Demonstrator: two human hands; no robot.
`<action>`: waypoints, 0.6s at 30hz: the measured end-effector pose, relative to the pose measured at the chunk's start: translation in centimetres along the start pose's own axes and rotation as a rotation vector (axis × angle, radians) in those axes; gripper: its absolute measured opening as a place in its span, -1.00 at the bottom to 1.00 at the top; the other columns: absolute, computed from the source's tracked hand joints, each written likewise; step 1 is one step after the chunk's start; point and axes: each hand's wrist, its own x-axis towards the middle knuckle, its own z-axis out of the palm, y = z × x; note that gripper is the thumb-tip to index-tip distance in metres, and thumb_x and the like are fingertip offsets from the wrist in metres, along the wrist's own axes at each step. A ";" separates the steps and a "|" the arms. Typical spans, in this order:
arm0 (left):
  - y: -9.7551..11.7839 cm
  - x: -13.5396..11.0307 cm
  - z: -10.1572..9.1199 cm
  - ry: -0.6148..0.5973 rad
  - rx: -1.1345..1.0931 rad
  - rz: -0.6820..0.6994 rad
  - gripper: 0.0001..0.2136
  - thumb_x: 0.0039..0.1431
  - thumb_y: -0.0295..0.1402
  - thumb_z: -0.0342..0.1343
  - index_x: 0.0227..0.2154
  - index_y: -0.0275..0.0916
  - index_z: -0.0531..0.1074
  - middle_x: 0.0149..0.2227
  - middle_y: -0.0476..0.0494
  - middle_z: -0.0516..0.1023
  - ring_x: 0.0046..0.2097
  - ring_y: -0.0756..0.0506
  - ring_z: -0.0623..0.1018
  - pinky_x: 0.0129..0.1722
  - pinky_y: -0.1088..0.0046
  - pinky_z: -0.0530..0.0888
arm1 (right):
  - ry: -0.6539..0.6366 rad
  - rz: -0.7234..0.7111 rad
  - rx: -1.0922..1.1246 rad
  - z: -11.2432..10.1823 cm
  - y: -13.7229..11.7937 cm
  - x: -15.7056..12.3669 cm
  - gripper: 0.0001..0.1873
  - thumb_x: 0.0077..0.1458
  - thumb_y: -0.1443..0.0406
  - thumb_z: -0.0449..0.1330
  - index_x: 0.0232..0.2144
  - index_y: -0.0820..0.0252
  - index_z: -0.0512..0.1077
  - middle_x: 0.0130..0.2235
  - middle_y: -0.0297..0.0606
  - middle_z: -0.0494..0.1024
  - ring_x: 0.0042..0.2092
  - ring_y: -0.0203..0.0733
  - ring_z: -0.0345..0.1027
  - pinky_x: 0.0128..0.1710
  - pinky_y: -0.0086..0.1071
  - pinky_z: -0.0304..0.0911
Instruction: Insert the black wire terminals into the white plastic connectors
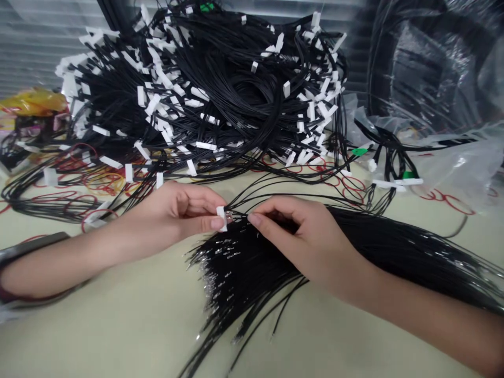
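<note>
Between its thumb and fingers, my left hand point(185, 212) pinches a small white connector housing point(222, 218). Thin black wires run from the housing toward the right. My right hand point(299, 228) is closed in a pinch on a black wire point(241, 216), whose end is at the housing's right side; whether it sits inside cannot be made out. Under both hands lies a thick bundle of loose black wires point(252, 278) with shiny metal terminals at their ends, fanned out on the pale table.
A large heap of black cables point(236, 89) with white connectors stands at the back. Red rubber bands point(350, 181) are scattered in front of it. Clear plastic bags point(464, 163) lie at the right, and a yellow bag point(35, 102) at the far left.
</note>
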 end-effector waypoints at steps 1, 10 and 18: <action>0.0 0.0 0.0 -0.001 -0.005 -0.003 -0.88 -0.10 -0.48 0.37 -0.45 -0.14 0.63 -0.44 0.13 0.72 -0.40 0.06 0.65 -0.40 0.77 0.51 | 0.004 0.003 0.004 0.0 0.0 0.0 -0.86 0.21 0.39 0.19 -0.39 0.20 0.53 -0.45 -0.47 0.55 -0.42 -0.42 0.34 -0.41 -0.52 0.19; 0.1 0.0 0.0 -0.017 -0.002 -0.046 -0.88 -0.05 -0.52 0.34 -0.39 -0.25 0.61 -0.41 0.05 0.72 -0.36 0.05 0.64 -0.35 0.69 0.51 | -0.018 0.031 -0.002 0.1 0.0 -0.1 -0.82 0.19 0.37 0.19 -0.45 0.22 0.53 -0.48 -0.44 0.53 -0.44 -0.40 0.32 -0.43 -0.51 0.17; 0.2 0.1 0.0 -0.039 -0.012 -0.058 -0.87 -0.09 -0.50 0.37 -0.44 -0.16 0.65 -0.42 0.10 0.74 -0.39 0.06 0.66 -0.43 0.79 0.48 | -0.016 0.046 0.014 0.1 -0.1 -0.1 -0.82 0.17 0.39 0.19 -0.46 0.24 0.53 -0.49 -0.43 0.53 -0.44 -0.39 0.30 -0.44 -0.51 0.16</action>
